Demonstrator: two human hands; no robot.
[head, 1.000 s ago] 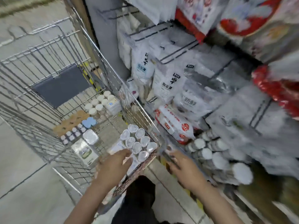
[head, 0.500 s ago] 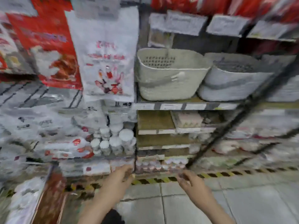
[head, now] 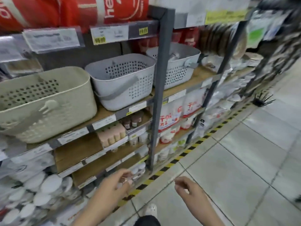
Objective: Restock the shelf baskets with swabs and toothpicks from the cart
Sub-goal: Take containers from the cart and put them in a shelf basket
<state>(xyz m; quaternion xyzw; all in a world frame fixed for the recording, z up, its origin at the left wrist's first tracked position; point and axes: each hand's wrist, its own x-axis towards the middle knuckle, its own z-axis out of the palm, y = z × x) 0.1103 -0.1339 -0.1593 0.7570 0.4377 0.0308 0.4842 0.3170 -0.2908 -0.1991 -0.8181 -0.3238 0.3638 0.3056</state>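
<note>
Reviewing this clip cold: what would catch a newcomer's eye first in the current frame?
Probably the three perforated plastic baskets in a row on the wooden shelf: a cream perforated basket at left, a pale grey handled basket in the middle, another grey basket behind the grey upright. Below, the left hand pinches something small and blurred near the bottom shelf; the right hand hangs over the tiled floor.

We face shelf unit (head: pixel 160 88), gray upright post. Beige basket (head: pixel 48 103) at left, light gray basket (head: pixel 122 80) beside it, third gray basket (head: pixel 177 69) behind post. Our left hand (head: pixel 114 185) low, fingers curled round small blurred items (head: pixel 125 181). Our right hand (head: pixel 189 191) apart from it, fingers loosely curled, over tiled floor (head: pixel 236 160).
</note>
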